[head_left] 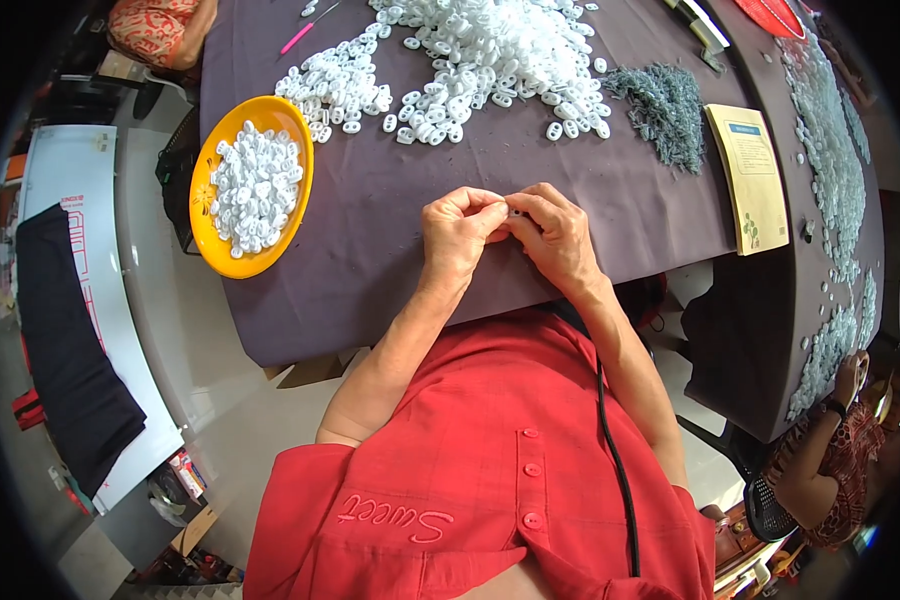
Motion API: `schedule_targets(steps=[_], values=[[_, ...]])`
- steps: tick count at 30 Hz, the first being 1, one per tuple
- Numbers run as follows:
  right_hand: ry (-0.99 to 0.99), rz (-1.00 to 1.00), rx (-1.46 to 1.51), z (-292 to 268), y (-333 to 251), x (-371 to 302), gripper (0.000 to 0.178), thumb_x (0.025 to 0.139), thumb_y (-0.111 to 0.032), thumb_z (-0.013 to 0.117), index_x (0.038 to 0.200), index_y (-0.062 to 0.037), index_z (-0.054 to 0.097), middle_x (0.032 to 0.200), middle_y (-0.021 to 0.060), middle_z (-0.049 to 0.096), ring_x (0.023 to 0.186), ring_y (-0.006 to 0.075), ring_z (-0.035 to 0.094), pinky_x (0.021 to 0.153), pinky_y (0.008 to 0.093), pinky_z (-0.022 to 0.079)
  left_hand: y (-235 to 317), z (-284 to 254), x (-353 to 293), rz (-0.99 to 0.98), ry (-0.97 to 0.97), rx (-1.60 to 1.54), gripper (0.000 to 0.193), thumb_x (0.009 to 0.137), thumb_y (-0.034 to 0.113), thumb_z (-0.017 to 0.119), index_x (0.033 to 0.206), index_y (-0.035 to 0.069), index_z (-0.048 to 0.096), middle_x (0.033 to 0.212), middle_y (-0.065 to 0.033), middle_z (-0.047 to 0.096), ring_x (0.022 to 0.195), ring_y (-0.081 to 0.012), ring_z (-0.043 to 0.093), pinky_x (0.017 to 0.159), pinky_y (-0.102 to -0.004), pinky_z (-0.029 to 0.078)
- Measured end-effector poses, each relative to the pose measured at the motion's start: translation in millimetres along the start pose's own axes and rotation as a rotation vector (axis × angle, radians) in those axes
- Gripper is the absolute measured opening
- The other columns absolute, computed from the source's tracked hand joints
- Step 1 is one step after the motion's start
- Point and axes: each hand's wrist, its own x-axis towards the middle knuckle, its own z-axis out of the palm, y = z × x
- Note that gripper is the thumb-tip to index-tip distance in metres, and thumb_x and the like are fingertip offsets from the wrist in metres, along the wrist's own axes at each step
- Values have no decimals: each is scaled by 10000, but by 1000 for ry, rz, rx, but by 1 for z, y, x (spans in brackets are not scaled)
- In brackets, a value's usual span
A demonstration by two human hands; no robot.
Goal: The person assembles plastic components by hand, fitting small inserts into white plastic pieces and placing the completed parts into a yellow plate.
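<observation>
My left hand (459, 232) and my right hand (558, 238) meet above the near part of the cloth-covered table (370, 235). Both are closed in a pinch, fingertips touching or nearly so. Between them shows a bit of a small white plastic piece (516, 213), mostly hidden by the fingers. Beyond my hands lies a big heap of white oval two-holed plastic pieces (500, 50). A smaller group of the same pieces (335, 85) spreads to its left. On the left edge, an orange-yellow bowl (303, 195) holds more such white pieces (255, 190).
A pile of short dark grey strands (665, 110) lies right of the heap, beside a yellow booklet (750, 180). A pink-handled tool (298, 38) rests at the far left. Co-workers sit at the far left (160, 30) and lower right (820, 480). Translucent pieces (830, 170) cover the right-hand table.
</observation>
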Motion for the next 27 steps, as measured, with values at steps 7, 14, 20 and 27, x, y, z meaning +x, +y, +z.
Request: schedule_targets(steps=[7, 14, 20, 27], values=[[31, 45, 83, -1, -4, 0, 233, 708, -27, 665, 937, -10, 633, 860, 100, 603, 718, 209, 615, 617, 288, 490, -3, 0, 0, 74, 17, 83, 70, 819, 32, 599, 867, -15, 620, 774, -61, 629, 644, -110, 612, 564, -235, 546], [253, 237, -128, -56, 3, 0, 211, 734, -12, 664, 942, -33, 644, 857, 62, 608, 685, 124, 568, 589, 252, 465, 1, -11, -2, 7, 28, -65, 67, 831, 29, 602, 882, -15, 607, 817, -127, 651, 672, -190, 658, 558, -284, 568], [373, 123, -500, -101, 49, 24, 98, 760, -48, 629, 853, -28, 648, 808, 110, 611, 709, 258, 607, 640, 320, 476, 7, -20, 5, 25, 42, -129, 86, 821, 9, 606, 890, -43, 606, 800, -126, 648, 674, -181, 655, 573, -265, 567], [297, 180, -716, -100, 60, 45, 84, 792, -118, 602, 853, -67, 628, 833, 132, 580, 781, 322, 575, 678, 390, 455, 28, -41, 2, 147, 114, -173, 94, 823, 22, 611, 883, -50, 621, 798, -121, 648, 672, -172, 650, 597, -268, 568]])
